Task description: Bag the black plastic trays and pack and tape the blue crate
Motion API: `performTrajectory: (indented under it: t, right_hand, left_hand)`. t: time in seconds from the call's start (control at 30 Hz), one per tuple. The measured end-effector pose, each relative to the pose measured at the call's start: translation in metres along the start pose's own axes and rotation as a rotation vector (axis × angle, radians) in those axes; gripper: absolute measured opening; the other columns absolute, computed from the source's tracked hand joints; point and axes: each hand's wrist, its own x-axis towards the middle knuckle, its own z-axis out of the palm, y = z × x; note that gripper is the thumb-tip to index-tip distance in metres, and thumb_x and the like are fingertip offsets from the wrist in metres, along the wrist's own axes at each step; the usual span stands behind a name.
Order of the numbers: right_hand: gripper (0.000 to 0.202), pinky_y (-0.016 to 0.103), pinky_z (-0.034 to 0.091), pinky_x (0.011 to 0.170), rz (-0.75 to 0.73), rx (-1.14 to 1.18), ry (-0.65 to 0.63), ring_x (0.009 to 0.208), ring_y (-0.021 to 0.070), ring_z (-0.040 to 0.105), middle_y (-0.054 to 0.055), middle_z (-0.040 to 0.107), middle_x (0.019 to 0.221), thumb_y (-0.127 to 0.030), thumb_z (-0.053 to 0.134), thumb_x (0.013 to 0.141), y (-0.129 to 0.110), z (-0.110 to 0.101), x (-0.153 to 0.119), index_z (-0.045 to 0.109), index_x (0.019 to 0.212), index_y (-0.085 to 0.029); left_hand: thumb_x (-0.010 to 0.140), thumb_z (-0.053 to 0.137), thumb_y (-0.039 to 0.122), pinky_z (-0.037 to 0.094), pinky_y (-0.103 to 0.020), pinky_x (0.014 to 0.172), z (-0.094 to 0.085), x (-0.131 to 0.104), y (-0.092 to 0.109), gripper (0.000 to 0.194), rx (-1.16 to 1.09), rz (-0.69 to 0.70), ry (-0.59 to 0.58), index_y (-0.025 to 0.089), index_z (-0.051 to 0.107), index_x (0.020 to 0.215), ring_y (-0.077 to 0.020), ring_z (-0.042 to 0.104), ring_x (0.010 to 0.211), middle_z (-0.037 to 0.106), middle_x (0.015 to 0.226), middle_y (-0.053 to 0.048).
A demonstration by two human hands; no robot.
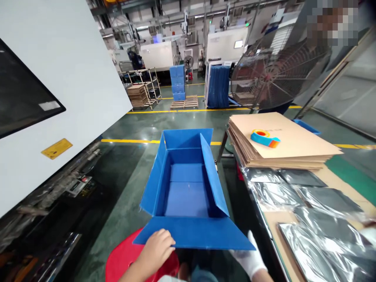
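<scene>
An open blue corrugated plastic box [188, 196] stands in front of me, its flaps spread and its inside bare. My left hand [160, 244], without a glove, is closed over the edge of the near flap [194, 233], left of the middle. At that flap's right corner, my right hand [249, 258] in a white glove grips the edge, thumb up on the outer side and fingers partly hidden beneath. A red stool [123, 254] is below the box on the left.
To the right, a table holds stacked cardboard sheets [282, 133] with a tape dispenser [264, 138] on top. Several bagged dark parts [326, 227] lie nearer me. A large fan [267, 78] stands behind the stack. The white machine [73, 70] borders the left side.
</scene>
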Motion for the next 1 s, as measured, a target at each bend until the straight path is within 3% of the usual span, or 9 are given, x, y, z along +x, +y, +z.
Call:
performTrajectory:
  t: [0.1, 0.17, 0.23, 0.3, 0.37, 0.5, 0.6, 0.83, 1.0]
  right_hand:
    - [0.055, 0.05, 0.044, 0.099, -0.395, -0.407, -0.48, 0.121, 0.0283, 0.054, 0.01, 0.06, 0.128, -0.062, 0.057, 0.072, -0.048, -0.016, -0.009, 0.06, 0.116, -0.029]
    - [0.073, 0.042, 0.033, 0.11, -0.75, -0.709, -0.693, 0.129, 0.0266, 0.046, 0.01, 0.052, 0.138, -0.063, 0.06, 0.071, -0.066, -0.014, -0.022, 0.05, 0.132, -0.024]
    - [0.089, 0.039, 0.027, 0.113, -1.061, -0.95, -0.649, 0.134, 0.027, 0.038, 0.011, 0.042, 0.146, -0.064, 0.063, 0.069, -0.07, 0.004, -0.042, 0.037, 0.142, -0.021]
    - [0.099, 0.04, 0.031, 0.11, -1.325, -1.293, -0.511, 0.134, 0.0298, 0.038, 0.016, 0.038, 0.147, -0.066, 0.058, 0.072, -0.066, 0.036, -0.063, 0.023, 0.148, -0.015]
    - [0.089, 0.041, 0.041, 0.1, -1.361, -1.59, -0.334, 0.123, 0.0305, 0.051, 0.022, 0.052, 0.134, -0.059, 0.05, 0.08, -0.063, 0.076, -0.081, 0.022, 0.147, -0.007]
    - [0.042, 0.039, 0.046, 0.088, -1.304, -1.788, -0.276, 0.103, 0.0326, 0.064, 0.022, 0.068, 0.106, -0.028, 0.061, 0.076, -0.067, 0.129, -0.09, 0.065, 0.112, -0.008]
    - [0.028, 0.037, 0.044, 0.089, -1.331, -1.83, -0.289, 0.107, 0.0322, 0.062, 0.024, 0.068, 0.105, -0.025, 0.057, 0.08, -0.064, 0.107, -0.071, 0.07, 0.096, -0.007]
    - [0.047, 0.031, 0.05, 0.077, -1.274, -1.733, -0.279, 0.088, 0.0228, 0.069, 0.012, 0.072, 0.094, -0.043, 0.029, 0.093, -0.042, -0.02, -0.02, 0.069, 0.095, -0.019]
    - [0.047, 0.036, 0.047, 0.082, -1.363, -1.719, -0.233, 0.096, 0.0292, 0.065, 0.018, 0.069, 0.1, -0.045, 0.035, 0.09, -0.077, 0.048, -0.044, 0.067, 0.098, -0.013]
  left_hand:
    - [0.076, 0.066, 0.047, 0.046, -0.037, 0.092, -0.033, 0.0, -0.018, 0.038, -0.049, -0.026, -0.087, 0.029, 0.065, 0.109, -0.0253, 0.059, 0.105, 0.063, 0.121, -0.005]
    - [0.079, 0.06, 0.052, 0.034, -0.046, 0.106, -0.055, 0.007, -0.042, 0.055, 0.012, -0.198, 0.151, 0.026, 0.055, 0.127, -0.0314, 0.046, 0.126, 0.048, 0.141, -0.01]
    - [0.082, 0.054, 0.051, 0.031, -0.047, 0.109, -0.072, 0.021, -0.074, 0.071, 0.053, -0.563, 0.404, 0.013, 0.04, 0.14, -0.034, 0.036, 0.134, 0.037, 0.147, -0.019]
    - [0.078, 0.058, 0.054, 0.039, -0.046, 0.102, -0.082, 0.04, -0.103, 0.085, -0.085, -0.867, 0.307, 0.002, 0.034, 0.141, -0.0377, 0.042, 0.13, 0.04, 0.143, -0.027]
    - [0.082, 0.055, 0.045, 0.047, -0.04, 0.092, -0.082, 0.059, -0.125, 0.068, -0.276, -0.929, 0.129, 0.004, 0.045, 0.135, -0.0349, 0.055, 0.118, 0.054, 0.131, -0.024]
    - [0.086, 0.047, 0.028, 0.052, -0.031, 0.072, -0.07, 0.081, -0.137, 0.04, -0.383, -0.874, 0.03, 0.013, 0.059, 0.121, -0.0261, 0.069, 0.086, 0.071, 0.101, -0.014]
    - [0.091, 0.04, 0.029, 0.051, -0.029, 0.067, -0.056, 0.071, -0.131, 0.043, -0.394, -0.871, 0.036, 0.015, 0.052, 0.129, -0.0231, 0.07, 0.079, 0.072, 0.098, -0.011]
    - [0.095, 0.034, 0.029, 0.046, -0.032, 0.09, -0.033, 0.028, -0.123, 0.044, -0.294, -0.818, 0.122, 0.014, 0.049, 0.133, -0.026, 0.059, 0.112, 0.062, 0.125, -0.013]
    - [0.093, 0.039, 0.026, 0.048, -0.029, 0.086, -0.068, 0.085, -0.143, 0.039, -0.331, -0.81, 0.188, 0.018, 0.055, 0.128, -0.0233, 0.061, 0.109, 0.066, 0.117, -0.009]
